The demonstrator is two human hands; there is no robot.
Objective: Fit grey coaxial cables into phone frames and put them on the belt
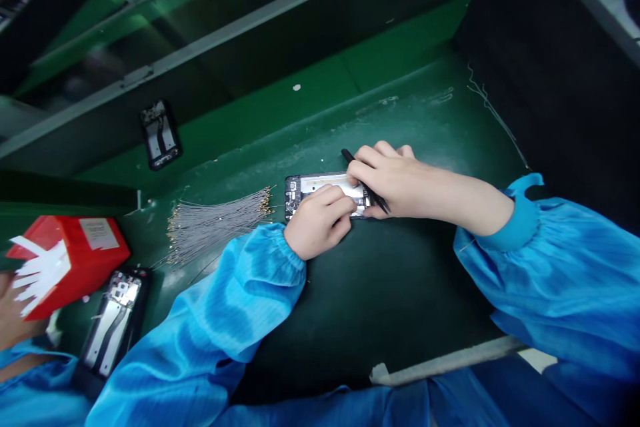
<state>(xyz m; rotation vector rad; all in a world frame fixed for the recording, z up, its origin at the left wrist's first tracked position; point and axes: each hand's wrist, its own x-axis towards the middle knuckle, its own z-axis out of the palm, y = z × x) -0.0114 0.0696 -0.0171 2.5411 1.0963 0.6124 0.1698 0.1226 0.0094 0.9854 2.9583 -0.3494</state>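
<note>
A phone frame (pixel 293 195) with a silvery inner plate lies on the green bench in front of me. My left hand (pixel 320 220) is closed over its middle, fingertips curled down at the plate. Whatever those fingers pinch is hidden. At the frame's right end, my right hand (pixel 385 177) has black tweezers (pixel 369 185) tucked slantwise in its fingers, the pointed end toward me. Its fingertips also reach the frame's edge. To the left, close by my left sleeve, lies a bundle of thin grey cables (pixel 215 227) with gold-coloured ends.
Another phone frame (pixel 161 135) rests at the back left, and one more (pixel 113 323) lies nearer me. Beside it sits a red box (pixel 95 267) with white strips. A co-worker's hand (pixel 15 310) is at the left edge. A dark panel (pixel 545 87) bounds the right.
</note>
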